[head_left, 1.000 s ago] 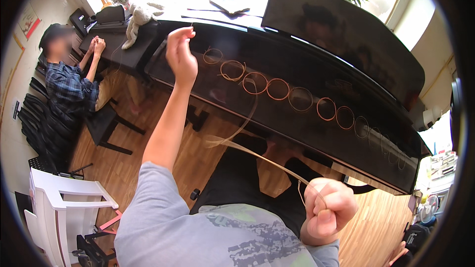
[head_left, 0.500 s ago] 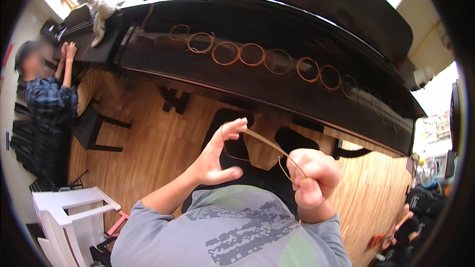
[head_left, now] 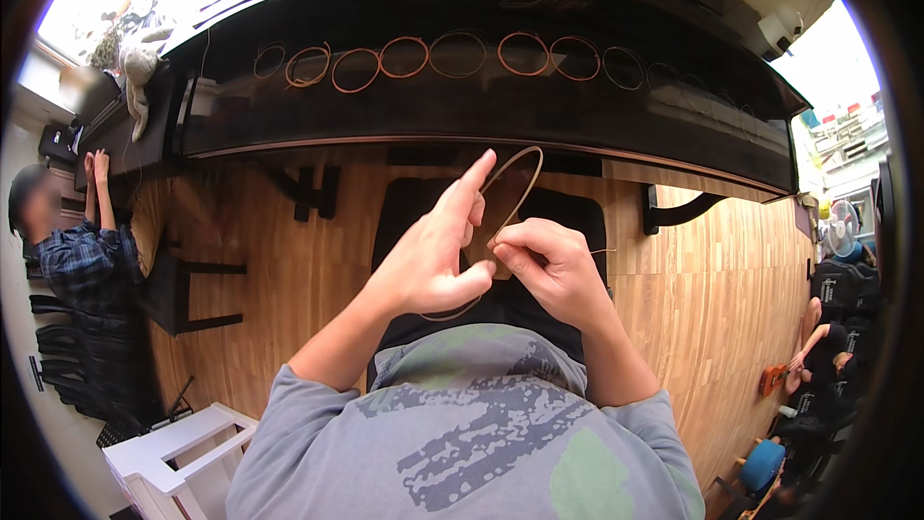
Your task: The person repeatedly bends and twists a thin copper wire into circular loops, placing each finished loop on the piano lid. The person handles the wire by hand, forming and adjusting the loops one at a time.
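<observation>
My left hand (head_left: 433, 250) is raised in front of my chest, its fingers stretched upward and the thumb standing apart. A thin bronze-coloured instrument string (head_left: 522, 205) loops around behind that hand, and part of it shows again below the thumb. My right hand (head_left: 553, 265) pinches the string between thumb and fingertips, with a short loose end sticking out to its right. Beyond my hands, several coiled strings (head_left: 355, 91) lie in a row along the black piano (head_left: 385, 125). The coils toward the left and middle look copper or bronze; those at the right are thin and faint.
At the left, a person in a plaid shirt (head_left: 91, 255) sits on a black stool (head_left: 183, 279). A white frame-like piece of furniture (head_left: 178, 448) stands at the lower left. To the right are a fan (head_left: 842, 223) and a small orange guitar (head_left: 773, 378) with a hand beside it.
My right hand has moved leftward, closer to my left hand, and now pinches the string higher up. The string has bent into a narrower upright loop. The view has shifted.
</observation>
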Demonstrator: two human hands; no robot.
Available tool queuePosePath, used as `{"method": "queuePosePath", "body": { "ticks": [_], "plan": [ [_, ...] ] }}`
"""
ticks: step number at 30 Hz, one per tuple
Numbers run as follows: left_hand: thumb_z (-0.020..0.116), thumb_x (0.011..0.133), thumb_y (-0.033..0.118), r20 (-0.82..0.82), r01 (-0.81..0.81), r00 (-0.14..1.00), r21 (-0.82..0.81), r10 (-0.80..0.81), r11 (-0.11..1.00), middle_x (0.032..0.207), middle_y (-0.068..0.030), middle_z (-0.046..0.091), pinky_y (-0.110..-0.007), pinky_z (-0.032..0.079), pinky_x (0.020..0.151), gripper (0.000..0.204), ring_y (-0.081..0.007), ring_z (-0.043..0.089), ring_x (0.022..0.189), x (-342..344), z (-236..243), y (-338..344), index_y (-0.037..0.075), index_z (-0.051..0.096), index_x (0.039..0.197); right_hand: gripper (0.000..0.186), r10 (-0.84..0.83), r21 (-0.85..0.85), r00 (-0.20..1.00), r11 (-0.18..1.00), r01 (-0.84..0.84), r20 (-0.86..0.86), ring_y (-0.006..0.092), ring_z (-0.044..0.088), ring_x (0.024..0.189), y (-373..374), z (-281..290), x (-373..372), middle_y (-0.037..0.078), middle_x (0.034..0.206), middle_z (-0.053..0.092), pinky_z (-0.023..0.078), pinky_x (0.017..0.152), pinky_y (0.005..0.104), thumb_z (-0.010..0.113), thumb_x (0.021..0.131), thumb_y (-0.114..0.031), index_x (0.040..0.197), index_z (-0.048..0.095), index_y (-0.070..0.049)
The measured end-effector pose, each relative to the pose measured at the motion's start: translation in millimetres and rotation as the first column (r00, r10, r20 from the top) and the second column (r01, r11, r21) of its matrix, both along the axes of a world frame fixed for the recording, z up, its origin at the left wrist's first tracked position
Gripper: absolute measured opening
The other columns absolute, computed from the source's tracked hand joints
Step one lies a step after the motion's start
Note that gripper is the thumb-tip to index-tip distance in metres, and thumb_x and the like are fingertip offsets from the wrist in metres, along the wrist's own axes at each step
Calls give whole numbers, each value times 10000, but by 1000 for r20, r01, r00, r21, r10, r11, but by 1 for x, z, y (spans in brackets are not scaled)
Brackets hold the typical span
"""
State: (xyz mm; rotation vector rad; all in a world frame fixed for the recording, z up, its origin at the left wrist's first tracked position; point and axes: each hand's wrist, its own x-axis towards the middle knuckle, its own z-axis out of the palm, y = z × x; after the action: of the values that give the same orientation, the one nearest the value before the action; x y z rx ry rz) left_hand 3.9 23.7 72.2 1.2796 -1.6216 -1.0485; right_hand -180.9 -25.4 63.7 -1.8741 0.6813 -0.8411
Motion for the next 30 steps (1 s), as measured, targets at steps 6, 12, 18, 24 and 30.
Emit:
{"method": "queuePosePath", "body": {
  "ticks": [6,12,18,24,30],
  "plan": [
    [498,953,138,-10,-18,1000,-150,17,989,973,-79,512,-280,434,775,372,-175,504,794,-14,-21,15,3,529,1298,76,-31,-313,985,950,-23,-167,284,615,636,6,-9,-5,93,728,619,485,560,359,675,790,-134,846,665,-83],
    [604,908,34,-374,-168,915,-8,153,986,941,-56,667,-200,471,608,137,-69,577,705,-19,-36,33,2,658,1029,96,-157,-586,964,811,0,-217,187,603,681,23,-11,-14,21,742,615,453,653,330,706,741,-116,832,679,-103],
    [664,894,113,-551,-261,779,152,301,953,818,-11,664,-169,436,544,138,-24,559,659,-29,-34,38,21,667,997,224,-620,-915,783,290,282,45,206,470,971,49,-12,-15,7,1046,537,298,826,398,736,724,-179,945,719,-210],
    [663,890,92,-611,-278,729,148,309,949,800,-13,661,-172,416,508,113,-23,517,592,-41,-26,45,18,676,975,196,-465,-777,837,397,488,289,236,440,818,79,-42,-35,50,899,439,353,756,385,708,760,-142,898,571,-168],
    [652,897,81,-659,-217,707,144,257,965,798,-9,655,-166,412,503,119,-18,511,584,-35,-26,55,14,672,993,148,-356,-205,778,831,517,517,125,512,765,72,-33,-20,90,904,536,419,694,236,574,871,42,956,479,-33]
  ]
}}
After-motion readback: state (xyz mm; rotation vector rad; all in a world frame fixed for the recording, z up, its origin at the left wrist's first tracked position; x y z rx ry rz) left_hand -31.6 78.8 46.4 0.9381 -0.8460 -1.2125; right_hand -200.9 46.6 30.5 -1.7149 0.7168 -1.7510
